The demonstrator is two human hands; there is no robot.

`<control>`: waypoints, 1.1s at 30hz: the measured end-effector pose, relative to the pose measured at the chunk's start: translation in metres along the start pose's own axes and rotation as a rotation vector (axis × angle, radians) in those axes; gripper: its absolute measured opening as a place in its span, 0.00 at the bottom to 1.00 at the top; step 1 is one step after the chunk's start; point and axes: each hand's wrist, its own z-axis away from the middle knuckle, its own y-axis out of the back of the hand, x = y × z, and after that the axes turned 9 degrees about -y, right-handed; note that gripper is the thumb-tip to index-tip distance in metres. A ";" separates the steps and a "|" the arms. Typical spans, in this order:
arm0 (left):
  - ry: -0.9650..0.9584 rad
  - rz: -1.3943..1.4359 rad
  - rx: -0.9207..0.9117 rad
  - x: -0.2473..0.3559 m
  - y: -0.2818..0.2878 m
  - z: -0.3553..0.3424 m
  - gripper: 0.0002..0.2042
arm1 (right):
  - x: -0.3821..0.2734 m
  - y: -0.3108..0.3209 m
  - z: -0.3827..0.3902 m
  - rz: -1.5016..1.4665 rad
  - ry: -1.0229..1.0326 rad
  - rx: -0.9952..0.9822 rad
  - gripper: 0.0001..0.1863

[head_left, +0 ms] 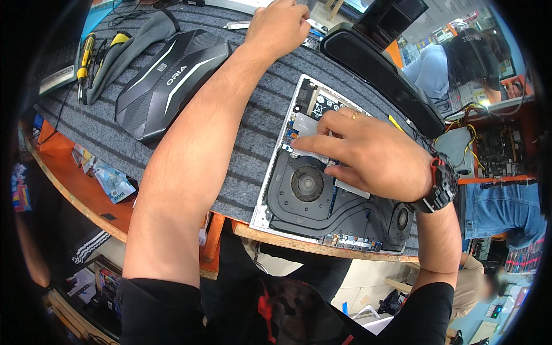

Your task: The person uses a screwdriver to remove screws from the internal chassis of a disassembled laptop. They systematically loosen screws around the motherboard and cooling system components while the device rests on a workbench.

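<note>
An opened laptop [267,198] lies at the bench's front edge, its inside facing up. A round black fan [307,183], dark heat pipes, a blue circuit board and a silver metal cover [306,127] show in it. My right hand [368,152] is over the laptop, index fingertip on or just above the silver part near the board, thumb apart below it. Nothing shows between those fingers. Far forward, at the picture's top edge, my left hand [279,27] is closed with curled fingers, near a pale flat object [237,25]. What it holds, if anything, is hidden.
A black case [172,83] lies left of my left forearm, beside a yellow-black screwdriver [86,60] and a grey cloth strap [135,49]. A long black speaker bar [382,80] stands behind the laptop. At right, an open computer case [500,146] trails wires. Other people are nearby.
</note>
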 end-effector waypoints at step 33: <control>0.043 0.054 -0.011 0.008 0.006 -0.001 0.08 | -0.007 0.011 -0.018 0.363 0.029 -0.106 0.17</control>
